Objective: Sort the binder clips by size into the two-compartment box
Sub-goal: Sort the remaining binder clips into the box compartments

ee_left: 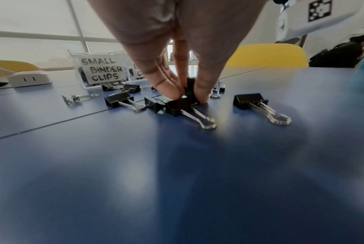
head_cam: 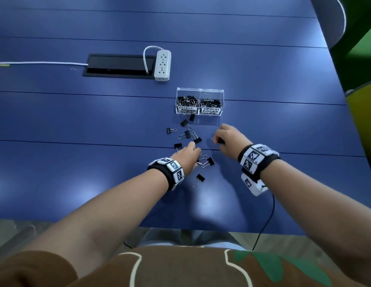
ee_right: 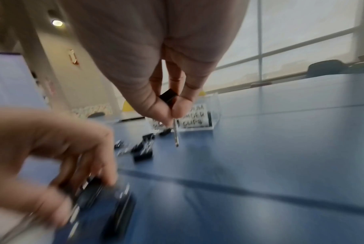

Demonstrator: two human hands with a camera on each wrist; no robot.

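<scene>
A clear two-compartment box (head_cam: 199,92) stands mid-table, labelled small on the left and medium on the right, both sides holding black clips. Several loose binder clips (head_cam: 187,134) lie scattered in front of it. My left hand (head_cam: 188,155) reaches down into the near clips, and in the left wrist view its fingertips (ee_left: 202,92) pinch a black binder clip (ee_left: 190,89) standing on the table. My right hand (head_cam: 227,135) hovers right of the pile above the table, thumb and finger pinching a black binder clip (ee_right: 168,97) whose silver handle hangs down.
A white power strip (head_cam: 162,65) with its cord lies beside a black cable hatch (head_cam: 118,66) behind the box. The blue table (head_cam: 76,172) ends close to my body. A black wire (head_cam: 267,216) runs from the right wrist over the front edge.
</scene>
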